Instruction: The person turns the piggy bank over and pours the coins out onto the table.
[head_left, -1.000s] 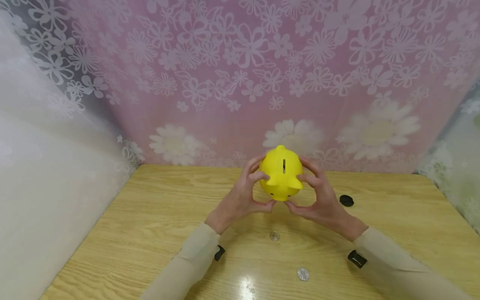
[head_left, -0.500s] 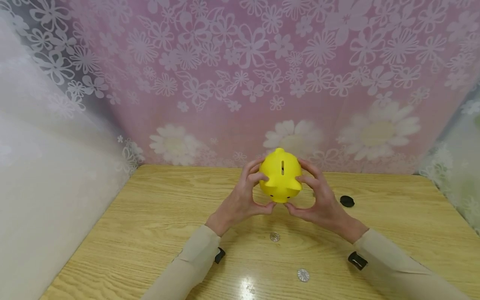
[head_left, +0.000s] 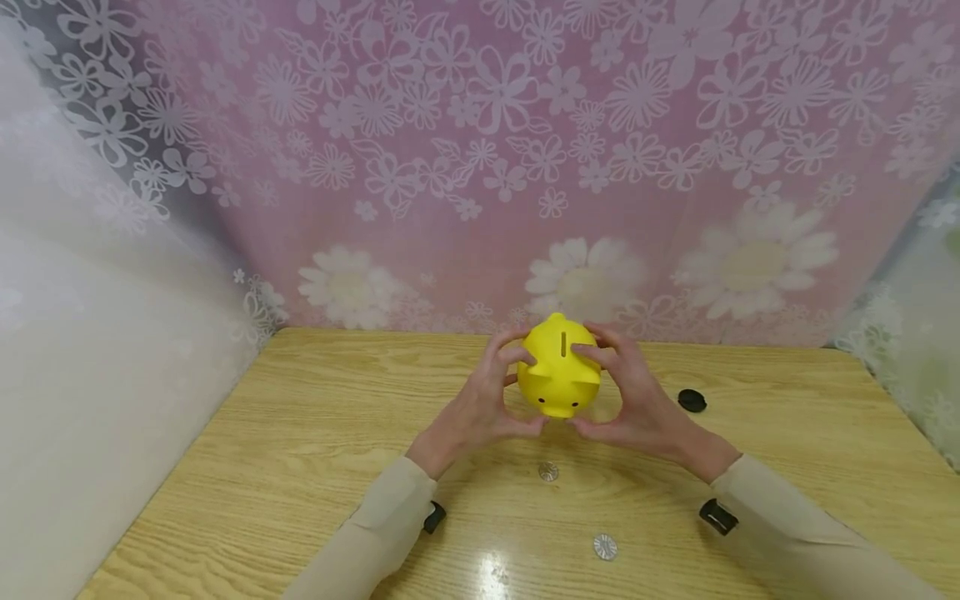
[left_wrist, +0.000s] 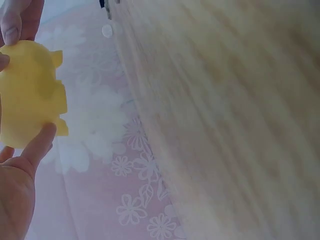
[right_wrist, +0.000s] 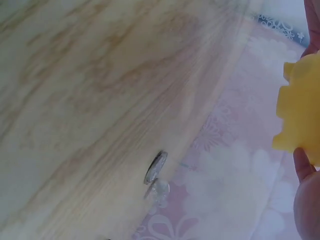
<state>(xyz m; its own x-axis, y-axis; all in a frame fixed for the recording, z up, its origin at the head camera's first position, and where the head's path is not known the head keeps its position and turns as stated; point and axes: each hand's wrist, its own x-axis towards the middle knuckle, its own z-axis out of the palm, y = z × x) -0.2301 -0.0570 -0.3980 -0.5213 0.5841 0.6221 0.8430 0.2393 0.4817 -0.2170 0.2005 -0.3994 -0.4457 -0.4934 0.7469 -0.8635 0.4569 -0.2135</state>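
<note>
A yellow piggy bank (head_left: 558, 379) is held up between both hands in the head view, its snout toward me and the dark coin slot (head_left: 563, 344) on top. My left hand (head_left: 480, 400) grips its left side. From the other side my right hand (head_left: 637, 400) grips it, one finger lying on top close to the slot. Both thumbs press near the snout. In the left wrist view the bank's stubby feet (left_wrist: 61, 97) show, clear of the wooden table. The right wrist view shows two coins (right_wrist: 156, 167) close together near the table's far edge, one of them tilted.
On the table (head_left: 315, 433) lie a silver coin (head_left: 548, 472) below the bank and another coin (head_left: 605, 547) nearer to me. A round black cap (head_left: 692, 401) lies right of the right hand. Behind the table hangs a pink floral cloth (head_left: 450, 167).
The piggy bank has come down and slightly toward me, showing more of its face. A finger of the right hand has moved further over its top, beside the slot.
</note>
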